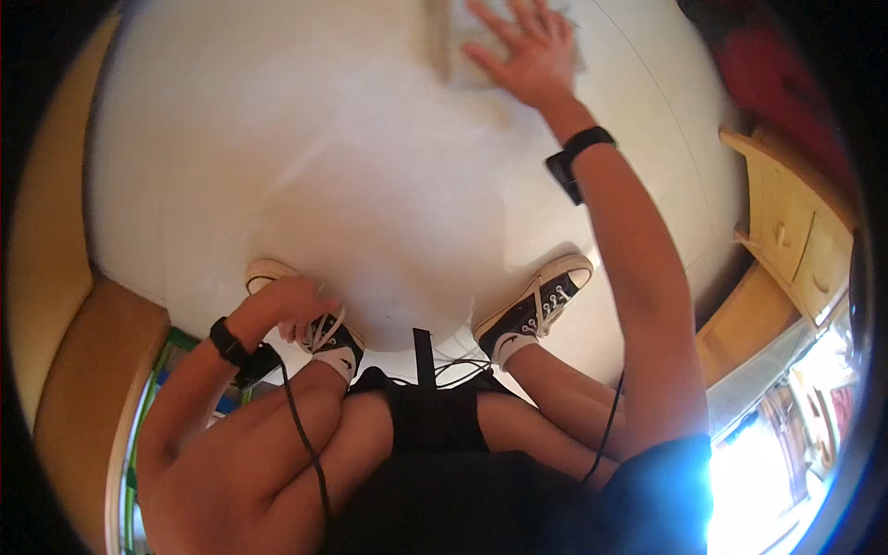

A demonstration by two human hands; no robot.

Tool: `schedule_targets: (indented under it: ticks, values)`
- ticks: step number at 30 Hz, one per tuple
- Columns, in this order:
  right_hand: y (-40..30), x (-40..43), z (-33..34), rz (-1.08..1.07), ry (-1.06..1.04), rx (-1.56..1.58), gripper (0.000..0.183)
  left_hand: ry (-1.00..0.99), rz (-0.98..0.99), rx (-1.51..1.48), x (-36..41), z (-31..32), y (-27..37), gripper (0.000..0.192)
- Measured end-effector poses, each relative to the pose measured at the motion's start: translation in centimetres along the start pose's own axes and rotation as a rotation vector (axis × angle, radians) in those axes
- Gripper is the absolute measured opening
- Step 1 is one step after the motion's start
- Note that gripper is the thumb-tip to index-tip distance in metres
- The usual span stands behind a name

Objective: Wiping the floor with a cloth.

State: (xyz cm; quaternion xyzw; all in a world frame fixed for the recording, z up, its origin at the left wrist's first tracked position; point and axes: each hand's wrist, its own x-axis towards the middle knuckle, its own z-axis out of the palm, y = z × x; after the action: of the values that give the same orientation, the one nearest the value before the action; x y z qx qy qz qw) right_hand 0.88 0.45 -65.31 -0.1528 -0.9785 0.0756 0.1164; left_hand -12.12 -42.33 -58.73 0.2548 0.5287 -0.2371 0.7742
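Note:
My right hand [531, 52] reaches far forward over the pale floor [388, 152], its fingers spread. Beneath it lies a pale, blurred flat thing [472, 69], possibly a cloth, partly covered by the hand. My left hand [288, 309] hangs low in front of my left black-and-white canvas shoe [333, 329], fingers curled and blurred. Whether anything is inside its fingers is not visible. The right canvas shoe [538, 305] stands on the floor, with white laces. Each wrist bears a black strap, with a dark device on the right one [569, 177].
At right stands a wooden cabinet [787, 229] with drawers, near a dark red item [777, 83]. A brown wooden panel [100, 354] and a green-framed thing [177, 340] are at left. Black cables [305, 430] run along my arms and legs. Bright light enters at lower right.

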Motion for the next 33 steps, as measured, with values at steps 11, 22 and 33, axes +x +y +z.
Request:
schedule_targets:
  ticks: [11,22,33]
  values:
    - [19.9,-28.6,-10.5,0.91,-0.081,-0.267,0.073,-0.094,0.112,-0.045,0.7,-0.3,-0.8,0.076]
    - [3.7,-19.7,-4.6,1.744,0.048,-0.317,0.076,-0.092,0.105,-0.04,0.2,0.0,-1.1,0.073]
    - [-21.1,-0.2,4.0,0.648,0.012,-0.004,0.071,-0.014,0.145,-0.059,-0.1,-0.1,-0.8,0.067]
